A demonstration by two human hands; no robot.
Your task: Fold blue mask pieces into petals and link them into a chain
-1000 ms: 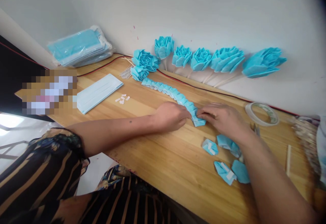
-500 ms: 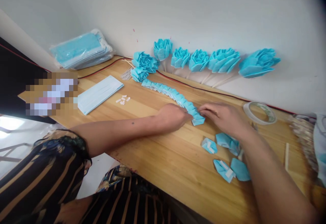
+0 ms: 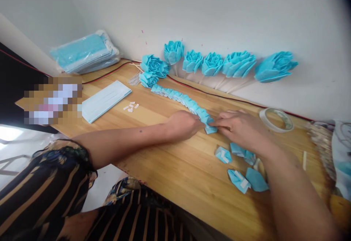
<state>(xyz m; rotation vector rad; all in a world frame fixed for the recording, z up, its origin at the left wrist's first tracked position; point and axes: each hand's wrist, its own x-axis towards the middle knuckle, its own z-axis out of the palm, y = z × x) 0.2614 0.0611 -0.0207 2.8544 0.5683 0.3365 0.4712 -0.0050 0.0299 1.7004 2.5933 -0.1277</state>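
A curved strip of overlapping folded blue petals (image 3: pixel 189 104) lies across the table. My left hand (image 3: pixel 185 125) is closed, its fingertips at the strip's near end from the left. From the other side my right hand (image 3: pixel 236 125) has its fingers pressed together on the last petal, the fingertips partly hidden. Closer to me are several loose folded petals: one (image 3: pixel 223 154) with white tape on it, another taped one (image 3: pixel 239 181), a plain one (image 3: pixel 256 179), and others (image 3: pixel 241 150) partly behind my right forearm.
Blue flowers on sticks (image 3: pixel 212 64) lean along the wall, with more flowers (image 3: pixel 152 69) lying beside thin sticks. A folded blue sheet (image 3: pixel 106 100), small white tape bits (image 3: pixel 131 106), a bagged blue stack (image 3: pixel 82 52) and a tape roll (image 3: pixel 276 119) are about. A cable runs along the wall.
My right fingers have moved slightly left and down onto the strip's end petal. My left hand keeps its place at the strip. The whole view has shifted a little.
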